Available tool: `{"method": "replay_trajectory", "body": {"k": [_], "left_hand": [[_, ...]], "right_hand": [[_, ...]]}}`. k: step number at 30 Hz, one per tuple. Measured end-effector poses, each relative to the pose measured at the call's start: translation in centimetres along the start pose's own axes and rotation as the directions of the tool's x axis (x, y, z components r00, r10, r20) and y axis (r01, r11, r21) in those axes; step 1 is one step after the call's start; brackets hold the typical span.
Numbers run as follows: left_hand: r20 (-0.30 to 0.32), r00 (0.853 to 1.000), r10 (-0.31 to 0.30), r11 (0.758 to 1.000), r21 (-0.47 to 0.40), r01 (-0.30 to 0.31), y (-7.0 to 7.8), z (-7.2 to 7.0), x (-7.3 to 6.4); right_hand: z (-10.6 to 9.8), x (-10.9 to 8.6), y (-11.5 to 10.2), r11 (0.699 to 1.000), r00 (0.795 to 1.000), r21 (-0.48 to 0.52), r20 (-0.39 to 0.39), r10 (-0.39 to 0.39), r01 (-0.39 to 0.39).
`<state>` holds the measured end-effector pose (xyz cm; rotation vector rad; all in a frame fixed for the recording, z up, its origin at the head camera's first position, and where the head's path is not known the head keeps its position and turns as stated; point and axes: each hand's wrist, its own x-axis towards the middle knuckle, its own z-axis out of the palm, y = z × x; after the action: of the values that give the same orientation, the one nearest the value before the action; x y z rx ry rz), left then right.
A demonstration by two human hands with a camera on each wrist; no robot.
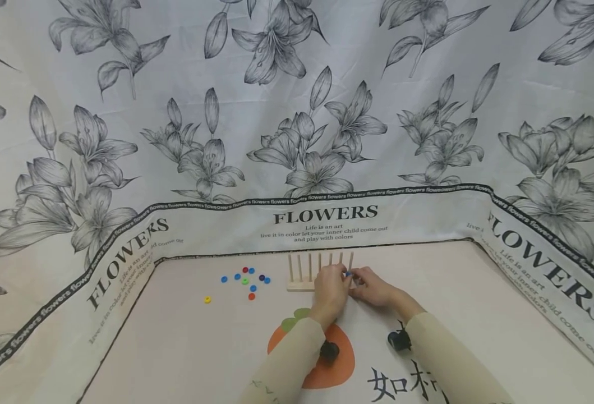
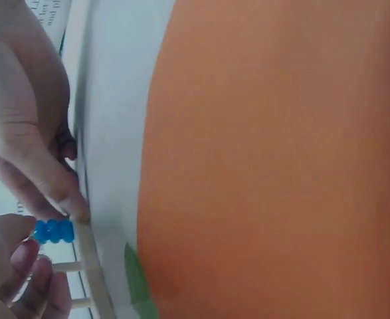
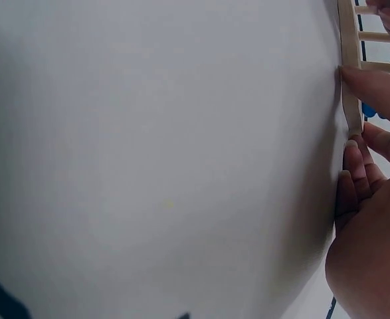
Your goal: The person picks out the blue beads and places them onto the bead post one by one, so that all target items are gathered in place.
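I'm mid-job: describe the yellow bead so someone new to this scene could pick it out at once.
In the head view, start from the wooden peg rack standing on the pale tabletop. Go left, past the scattered loose beads. The yellow bead lies a little apart, farthest left, and is the only yellow one among those lying loose.

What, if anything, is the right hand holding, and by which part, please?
The right hand grips the wooden rack by the right end of its base.
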<state>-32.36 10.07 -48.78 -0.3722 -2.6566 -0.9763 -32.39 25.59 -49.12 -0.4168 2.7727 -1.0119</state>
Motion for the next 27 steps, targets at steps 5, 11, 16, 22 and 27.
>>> {"method": "replay_trajectory", "body": {"k": [5, 11, 16, 22, 27], "left_hand": [[0.004, 1.0, 0.029, 0.999, 0.043, -0.029, -0.1, -1.5, -0.2], [-0.006, 0.996, 0.085, 0.994, 0.065, -0.084, -0.6, -4.2, -0.6], [0.033, 0.992, 0.123, 0.992, 0.028, -0.124, -1.9, -6.7, -1.2], [0.044, 0.989, 0.142, 0.99, -0.015, -0.141, -3.5, -9.9, -2.0], [0.017, 0.985, 0.171, 0.985, -0.015, -0.171, -5.1, -11.9, -2.6]], "right_hand": [[-0.1, -0.1, 0.0, 0.999, 0.999, -0.017, -0.001, -0.04, 0.04], [-0.1, -0.1, 0.2, 0.998, 0.998, -0.03, 0.005, -0.056, 0.057], [-0.1, 0.1, 0.2, 0.999, 0.999, -0.029, 0.022, -0.034, 0.034], [0.0, 0.3, 0.5, 1.0, 1.0, -0.009, 0.021, -0.019, 0.019], [0.2, 0.4, 0.6, 0.999, 0.999, -0.009, 0.01, -0.032, 0.032]]}}
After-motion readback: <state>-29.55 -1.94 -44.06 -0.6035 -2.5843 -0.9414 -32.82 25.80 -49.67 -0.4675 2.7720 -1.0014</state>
